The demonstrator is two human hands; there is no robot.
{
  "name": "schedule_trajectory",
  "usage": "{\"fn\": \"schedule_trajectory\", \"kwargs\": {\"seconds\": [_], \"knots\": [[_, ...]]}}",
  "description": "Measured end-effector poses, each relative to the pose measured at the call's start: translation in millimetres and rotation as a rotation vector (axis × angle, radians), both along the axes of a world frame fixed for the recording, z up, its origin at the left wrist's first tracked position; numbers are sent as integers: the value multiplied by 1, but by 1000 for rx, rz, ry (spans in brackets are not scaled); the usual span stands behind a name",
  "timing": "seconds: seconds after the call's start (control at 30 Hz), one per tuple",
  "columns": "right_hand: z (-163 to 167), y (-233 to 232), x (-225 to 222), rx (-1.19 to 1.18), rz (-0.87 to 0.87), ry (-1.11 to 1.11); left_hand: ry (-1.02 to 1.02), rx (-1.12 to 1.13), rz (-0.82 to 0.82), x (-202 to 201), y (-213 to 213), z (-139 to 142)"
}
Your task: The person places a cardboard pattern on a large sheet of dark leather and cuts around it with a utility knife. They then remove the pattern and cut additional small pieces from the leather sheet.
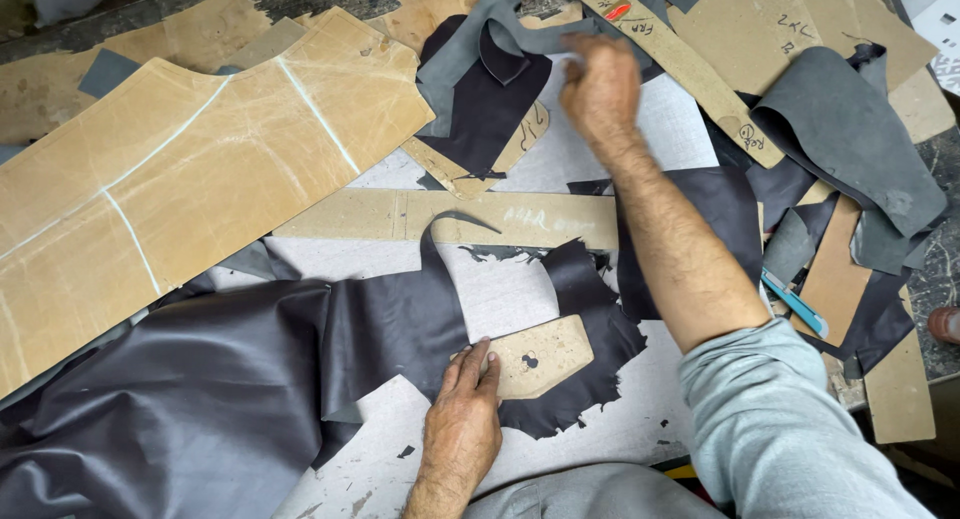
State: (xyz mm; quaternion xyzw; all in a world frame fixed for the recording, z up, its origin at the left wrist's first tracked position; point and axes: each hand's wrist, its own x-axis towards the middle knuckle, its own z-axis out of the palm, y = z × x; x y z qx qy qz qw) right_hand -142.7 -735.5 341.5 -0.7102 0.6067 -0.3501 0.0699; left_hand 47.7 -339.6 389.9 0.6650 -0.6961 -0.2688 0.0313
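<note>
Pale, scuffed worktable [520, 289] here, pretty much buried. Dark leather sheet [200, 399], big tan cardboard patterns [190, 169], grey scraps [850, 129] and a blue utility knife [795, 304] all lie on it.

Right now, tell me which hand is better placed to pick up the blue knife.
Probably right: the right hand is free, and the blue knife lies on its side. The left hand pins the cardboard template.

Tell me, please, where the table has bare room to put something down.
Bare white table shows below the dark leather, right of the left hand. Another patch lies right of the right hand. The right edge, with grey scraps and a blue knife, is crowded.
</note>
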Motion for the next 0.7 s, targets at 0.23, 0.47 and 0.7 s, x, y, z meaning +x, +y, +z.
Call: {"fn": "schedule_trajectory", "kwargs": {"seconds": [0.23,0.47,0.7], "knots": [[-1,-1,-135,78,-87,412,-23,24,-9,-1,-3,-2],[25,37,-82,-13,231,206,-18,41,14,-2,-1,-2],[35,-17,-41,-154,185,100,-17,24,40,0,-4,-10]]}}
